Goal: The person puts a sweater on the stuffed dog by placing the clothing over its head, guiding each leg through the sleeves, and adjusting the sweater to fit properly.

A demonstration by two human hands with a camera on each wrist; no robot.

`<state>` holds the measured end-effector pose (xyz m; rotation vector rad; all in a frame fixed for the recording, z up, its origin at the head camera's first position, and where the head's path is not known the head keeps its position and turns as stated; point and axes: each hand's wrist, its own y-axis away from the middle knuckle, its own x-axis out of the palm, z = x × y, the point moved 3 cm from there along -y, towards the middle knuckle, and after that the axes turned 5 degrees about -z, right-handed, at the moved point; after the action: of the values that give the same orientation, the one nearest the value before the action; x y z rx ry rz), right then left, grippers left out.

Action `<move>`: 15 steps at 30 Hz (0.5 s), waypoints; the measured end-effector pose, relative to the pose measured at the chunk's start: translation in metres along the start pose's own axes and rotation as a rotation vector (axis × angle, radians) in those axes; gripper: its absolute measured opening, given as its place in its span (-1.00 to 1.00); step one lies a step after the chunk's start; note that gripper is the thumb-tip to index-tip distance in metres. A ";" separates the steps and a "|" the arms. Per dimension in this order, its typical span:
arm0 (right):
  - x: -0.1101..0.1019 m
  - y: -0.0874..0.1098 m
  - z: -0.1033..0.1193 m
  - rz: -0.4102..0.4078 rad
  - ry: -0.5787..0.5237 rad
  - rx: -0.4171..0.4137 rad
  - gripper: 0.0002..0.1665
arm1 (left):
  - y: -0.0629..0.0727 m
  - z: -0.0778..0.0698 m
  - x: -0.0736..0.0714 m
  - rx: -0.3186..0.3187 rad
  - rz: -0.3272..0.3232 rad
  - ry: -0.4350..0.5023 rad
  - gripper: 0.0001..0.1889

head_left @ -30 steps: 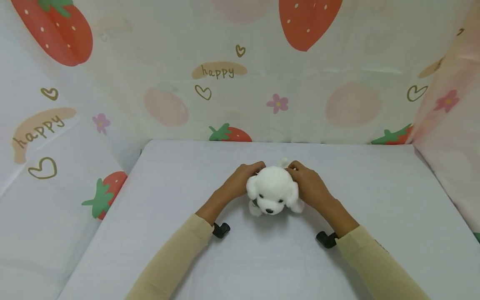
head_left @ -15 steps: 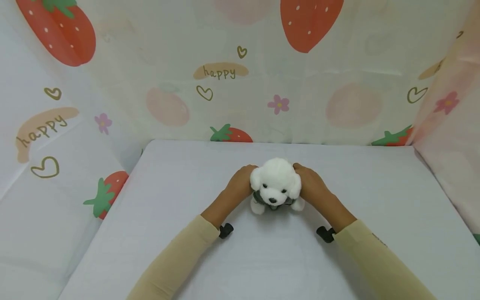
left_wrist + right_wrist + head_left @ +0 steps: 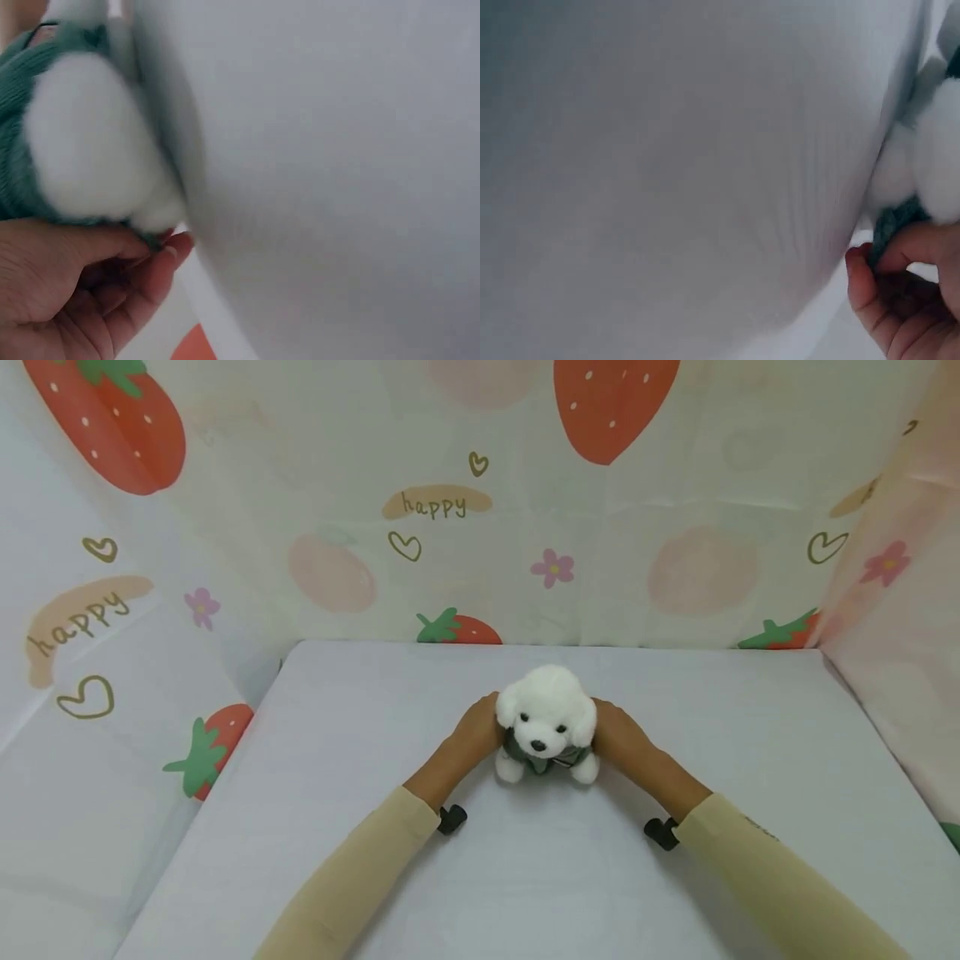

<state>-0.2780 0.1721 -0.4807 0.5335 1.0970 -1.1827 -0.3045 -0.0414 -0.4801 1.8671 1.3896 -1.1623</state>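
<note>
A white plush dog (image 3: 547,707) stands on the table facing the head camera. It wears a green knitted sweater (image 3: 542,762), whose front shows under the chin. My left hand (image 3: 477,731) reaches along one flank of the toy, its fingers hidden behind the body in the head view. In the left wrist view, thumb and index of that left hand (image 3: 105,289) pinch the sweater's lower edge beside a white leg. On the other flank is my right hand (image 3: 624,737). From the right wrist, the right hand (image 3: 904,289) pinches a fold of the green knit (image 3: 892,229) between thumb and fingers.
A white cloth covers the table (image 3: 525,877). Behind it rises a curtain (image 3: 615,510) printed with strawberries, hearts and "happy", with side curtains at left and right. A small black camera mount (image 3: 452,820) sits at the left wrist, another mount (image 3: 662,833) at the right.
The dog's head has tipped up and back, bringing the green sweater on its chest into view. Both hands have slid lower behind its sides, so their fingers no longer show from above.
</note>
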 end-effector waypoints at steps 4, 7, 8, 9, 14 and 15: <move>-0.003 0.004 -0.001 0.016 0.035 -0.095 -0.73 | 0.007 0.000 -0.007 0.105 0.027 -0.010 -0.96; -0.012 0.011 0.000 0.006 0.033 -0.122 -0.48 | 0.012 0.001 -0.014 0.176 0.048 0.056 -0.86; -0.016 0.014 0.000 -0.014 0.013 -0.122 -0.43 | 0.014 0.002 -0.016 0.182 0.053 0.080 -0.80; -0.021 0.017 0.000 -0.041 -0.019 -0.115 -0.42 | 0.017 0.004 -0.018 0.184 0.048 0.102 -0.74; -0.038 0.036 0.005 -0.186 -0.194 -0.130 -0.62 | 0.033 0.013 -0.026 0.158 0.039 0.244 -0.63; -0.039 0.040 0.006 -0.184 -0.230 -0.137 -0.65 | 0.036 0.014 -0.027 0.160 0.054 0.275 -0.63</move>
<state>-0.2383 0.1982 -0.4514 0.1877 1.0346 -1.2829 -0.2778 -0.0778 -0.4662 2.2326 1.4136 -1.0466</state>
